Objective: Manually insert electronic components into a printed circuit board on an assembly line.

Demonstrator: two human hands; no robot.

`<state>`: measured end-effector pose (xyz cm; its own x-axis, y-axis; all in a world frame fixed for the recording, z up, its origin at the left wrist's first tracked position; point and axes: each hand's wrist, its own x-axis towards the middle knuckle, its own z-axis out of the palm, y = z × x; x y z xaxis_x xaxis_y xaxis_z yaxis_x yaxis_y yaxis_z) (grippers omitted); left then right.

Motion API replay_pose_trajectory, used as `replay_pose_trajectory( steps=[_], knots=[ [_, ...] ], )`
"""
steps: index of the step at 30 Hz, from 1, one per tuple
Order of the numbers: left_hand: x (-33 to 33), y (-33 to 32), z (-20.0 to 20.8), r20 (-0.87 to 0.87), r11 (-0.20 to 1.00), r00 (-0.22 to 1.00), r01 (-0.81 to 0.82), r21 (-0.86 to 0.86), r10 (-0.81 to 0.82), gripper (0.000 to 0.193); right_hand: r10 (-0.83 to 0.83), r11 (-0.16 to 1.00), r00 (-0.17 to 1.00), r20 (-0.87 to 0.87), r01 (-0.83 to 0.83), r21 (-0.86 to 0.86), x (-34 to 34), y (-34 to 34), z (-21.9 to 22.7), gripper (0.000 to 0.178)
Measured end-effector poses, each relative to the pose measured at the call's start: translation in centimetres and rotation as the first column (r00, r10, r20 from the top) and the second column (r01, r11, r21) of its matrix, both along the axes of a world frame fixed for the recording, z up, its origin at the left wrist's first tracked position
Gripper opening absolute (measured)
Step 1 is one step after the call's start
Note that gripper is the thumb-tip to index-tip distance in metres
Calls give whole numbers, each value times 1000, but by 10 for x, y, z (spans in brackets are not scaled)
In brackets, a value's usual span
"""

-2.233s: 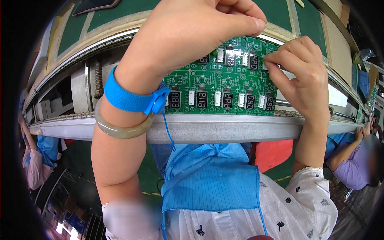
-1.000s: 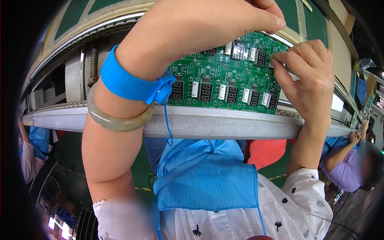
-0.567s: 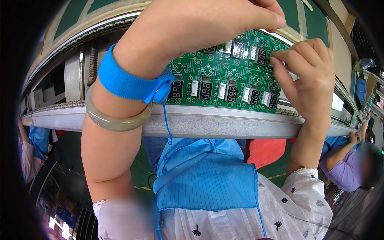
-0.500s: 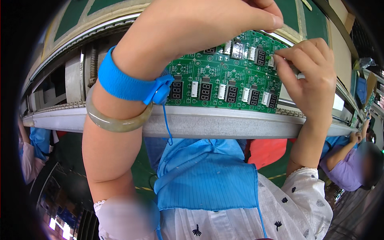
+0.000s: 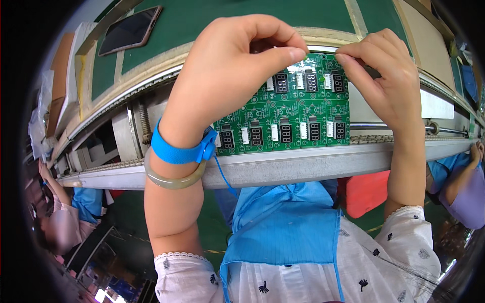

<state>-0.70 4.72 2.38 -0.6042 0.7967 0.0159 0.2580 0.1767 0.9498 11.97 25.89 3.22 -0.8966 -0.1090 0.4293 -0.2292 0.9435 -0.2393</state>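
A green circuit board panel (image 5: 263, 107) lies before me, carrying rows of black digit displays (image 5: 286, 133) and white connectors (image 5: 275, 133). My left hand (image 5: 237, 63) reaches over its left part, thumb and index finger pinched at the far edge. A speck of green shows by those fingertips; what they hold is too small to name. At the far right corner, my right hand (image 5: 384, 76) has its thumb and index finger pressed together. Anything between them is hidden. A blue wrist strap (image 5: 174, 145) and a pale stone bangle (image 5: 174, 177) circle my left wrist.
Metal rails (image 5: 283, 164) with a chain run along the near side of the board. Beyond it, a phone (image 5: 130, 31) lies on a green surface with pale strips. Other people sit at the far left and far right, one in a purple sleeve (image 5: 466, 194).
My left hand has come down to the board's far edge. My right hand has shifted from beside a connector to the far right corner. The view has moved, bringing the phone in.
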Motion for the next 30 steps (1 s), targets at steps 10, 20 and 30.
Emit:
replay_pose_trajectory(
  steps=[10,20,30],
  knots=[
    [18,5,0,-649,981,753,-24,-192,-109,10,5,1000,998,-65,-5,13,3,6,0,10],
    [23,9,0,-716,970,682,-37,-239,-150,8,-71,993,996,46,75,-95,8,0,22,11],
    [28,10,2,-739,967,657,-62,-248,-147,9,-51,990,997,49,57,-130,10,3,19,12]
  ],
)
